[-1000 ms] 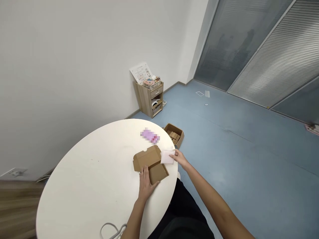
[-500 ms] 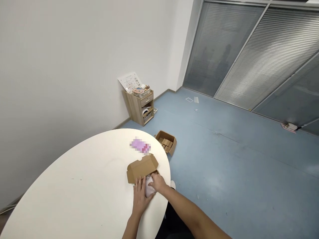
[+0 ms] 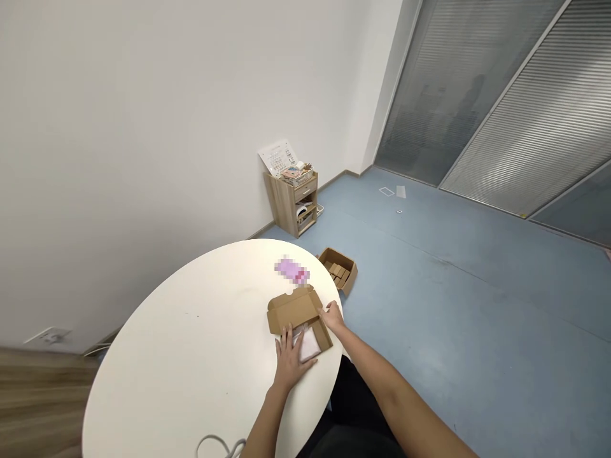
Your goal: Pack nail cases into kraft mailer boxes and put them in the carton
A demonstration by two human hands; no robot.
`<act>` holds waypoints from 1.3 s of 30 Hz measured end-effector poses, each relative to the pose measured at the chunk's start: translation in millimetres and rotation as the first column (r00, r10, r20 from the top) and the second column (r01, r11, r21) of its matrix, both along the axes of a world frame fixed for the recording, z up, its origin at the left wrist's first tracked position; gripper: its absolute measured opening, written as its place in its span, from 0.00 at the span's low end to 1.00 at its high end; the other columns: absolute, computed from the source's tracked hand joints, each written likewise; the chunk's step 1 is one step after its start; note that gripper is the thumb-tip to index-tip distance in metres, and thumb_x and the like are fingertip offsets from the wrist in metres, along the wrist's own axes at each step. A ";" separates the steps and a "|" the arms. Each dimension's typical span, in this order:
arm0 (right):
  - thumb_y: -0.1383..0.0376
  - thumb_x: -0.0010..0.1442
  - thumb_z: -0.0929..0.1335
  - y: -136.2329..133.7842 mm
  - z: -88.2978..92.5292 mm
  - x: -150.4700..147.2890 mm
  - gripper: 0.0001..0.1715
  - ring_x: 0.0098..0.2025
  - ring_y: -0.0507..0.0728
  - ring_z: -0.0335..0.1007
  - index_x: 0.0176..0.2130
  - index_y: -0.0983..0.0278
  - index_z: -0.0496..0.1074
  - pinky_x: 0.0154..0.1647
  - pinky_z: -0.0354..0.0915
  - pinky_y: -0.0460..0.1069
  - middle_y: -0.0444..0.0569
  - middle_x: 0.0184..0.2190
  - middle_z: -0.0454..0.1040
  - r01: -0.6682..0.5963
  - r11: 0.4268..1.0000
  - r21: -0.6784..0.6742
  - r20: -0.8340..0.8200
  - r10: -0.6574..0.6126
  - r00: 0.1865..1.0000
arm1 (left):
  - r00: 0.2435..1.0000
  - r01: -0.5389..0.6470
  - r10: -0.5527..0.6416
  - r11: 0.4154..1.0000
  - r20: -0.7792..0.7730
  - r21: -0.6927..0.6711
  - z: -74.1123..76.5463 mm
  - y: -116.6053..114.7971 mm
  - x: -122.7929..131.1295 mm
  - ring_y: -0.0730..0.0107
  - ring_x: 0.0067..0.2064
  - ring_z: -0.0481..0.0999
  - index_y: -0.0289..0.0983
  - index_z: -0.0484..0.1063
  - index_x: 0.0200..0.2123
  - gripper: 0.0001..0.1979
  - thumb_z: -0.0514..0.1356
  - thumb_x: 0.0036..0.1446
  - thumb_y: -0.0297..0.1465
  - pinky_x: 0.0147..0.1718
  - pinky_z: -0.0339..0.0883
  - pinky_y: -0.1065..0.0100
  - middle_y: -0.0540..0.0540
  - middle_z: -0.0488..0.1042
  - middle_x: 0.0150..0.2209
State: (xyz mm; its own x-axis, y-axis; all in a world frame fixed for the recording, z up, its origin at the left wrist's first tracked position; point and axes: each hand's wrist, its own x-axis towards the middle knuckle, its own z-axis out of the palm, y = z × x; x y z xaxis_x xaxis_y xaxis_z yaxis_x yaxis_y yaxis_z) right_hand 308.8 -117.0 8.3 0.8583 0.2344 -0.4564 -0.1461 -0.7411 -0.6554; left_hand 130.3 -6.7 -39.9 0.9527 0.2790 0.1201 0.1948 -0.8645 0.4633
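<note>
An opened cardboard box (image 3: 326,333) lies near the right edge of the round white table, its lid (image 3: 294,310) folded back away from me. Inside it, toward the left, sits a white wrapped item (image 3: 310,345). My left hand (image 3: 289,359) rests with fingers spread over the box's left side and the item's edge. At the lid's right corner, my right hand (image 3: 333,315) has its fingers closed together; whether they pinch the flap is too small to tell. Beyond the lid lies a purple pixelated item (image 3: 292,270).
The white table (image 3: 191,356) bears a grey cable (image 3: 217,439) at its near edge. On the floor past the table stands a carton (image 3: 351,280) of small brown boxes. A wooden cabinet (image 3: 286,203) stands by the wall, and a wall socket (image 3: 48,337) is at left.
My right hand has left the white item and moved to the lid's right corner, uncovering the box's right side. The view has shifted, so the scene sits farther right and the cable shows.
</note>
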 end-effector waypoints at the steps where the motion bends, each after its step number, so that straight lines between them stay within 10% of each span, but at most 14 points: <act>1: 0.55 0.58 0.66 0.1 -0.8 6.4 0.24 0.50 0.61 0.70 0.50 0.65 0.63 0.48 0.65 0.53 0.57 0.49 0.71 0.019 0.999 0.042 -0.076 -0.016 0.997 | 1.000 -0.008 0.008 1.000 0.014 -0.016 5.6 -0.1 -1.1 0.35 0.69 0.42 0.42 0.59 0.63 0.38 0.63 0.52 0.48 0.60 0.42 0.31 0.35 0.45 0.70; 6: 0.55 0.58 0.66 13.3 3.2 33.3 0.24 0.51 0.59 0.70 0.50 0.65 0.66 0.45 0.66 0.48 0.56 0.51 0.73 0.031 0.989 0.141 -0.210 -0.001 0.978 | 0.913 -0.306 0.367 0.904 0.176 -0.297 35.1 20.3 1.7 0.50 0.66 0.56 0.39 0.59 0.60 0.27 0.56 0.60 0.40 0.63 0.53 0.47 0.35 0.58 0.64; 9: 0.56 0.59 0.65 25.7 11.7 45.8 0.19 0.47 0.56 0.72 0.47 0.64 0.68 0.39 0.66 0.45 0.53 0.49 0.74 0.013 0.986 0.163 -0.229 0.025 0.973 | 0.743 -0.579 0.664 0.578 -0.082 -0.575 49.3 50.2 12.8 0.53 0.60 0.67 0.36 0.54 0.62 0.32 0.58 0.56 0.38 0.57 0.64 0.52 0.33 0.62 0.61; 11: 0.58 0.59 0.65 31.9 19.1 52.0 0.16 0.43 0.54 0.73 0.45 0.64 0.69 0.36 0.66 0.44 0.52 0.47 0.75 -0.017 0.984 0.175 -0.241 0.059 0.969 | 0.717 -0.639 0.592 0.347 -0.367 -0.687 55.8 70.3 21.6 0.55 0.54 0.73 0.36 0.55 0.61 0.34 0.61 0.54 0.36 0.52 0.69 0.55 0.33 0.67 0.57; 13: 0.60 0.57 0.67 35.2 27.6 56.6 0.16 0.39 0.53 0.74 0.44 0.64 0.70 0.34 0.66 0.43 0.52 0.46 0.76 -0.055 0.982 0.179 -0.251 0.100 0.963 | 0.737 -0.630 0.520 0.295 -0.433 -0.718 59.9 85.7 29.5 0.58 0.46 0.78 0.33 0.60 0.58 0.31 0.62 0.53 0.34 0.45 0.74 0.59 0.34 0.75 0.49; 19: 0.65 0.50 0.72 33.2 54.6 64.0 0.25 0.31 0.52 0.72 0.48 0.65 0.70 0.31 0.67 0.45 0.50 0.37 0.78 -0.207 0.957 0.204 -0.264 0.257 0.929 | 0.782 -0.590 0.467 0.343 -0.413 -0.730 70.6 96.0 40.9 0.62 0.40 0.80 0.34 0.63 0.57 0.31 0.64 0.49 0.33 0.37 0.75 0.64 0.38 0.78 0.45; 27: 0.70 0.50 0.69 6.2 66.7 47.1 0.20 0.30 0.52 0.73 0.45 0.64 0.73 0.32 0.67 0.46 0.49 0.40 0.76 -0.459 0.869 0.184 -0.082 0.479 0.874 | 0.865 -0.426 0.485 0.581 -0.125 -0.693 82.9 50.2 25.6 0.60 0.46 0.78 0.39 0.71 0.46 0.17 0.61 0.51 0.34 0.43 0.72 0.61 0.42 0.76 0.47; 39: 0.79 0.47 0.63 -71.5 28.0 -28.6 0.35 0.53 0.59 0.70 0.53 0.59 0.71 0.51 0.65 0.51 0.49 0.52 0.75 -0.612 0.790 -0.037 0.351 0.584 0.732 | 0.924 -0.218 0.344 0.831 0.165 -0.512 32.2 -24.1 -40.5 0.56 0.60 0.65 0.43 0.65 0.57 0.27 0.57 0.52 0.27 0.57 0.65 0.54 0.42 0.63 0.57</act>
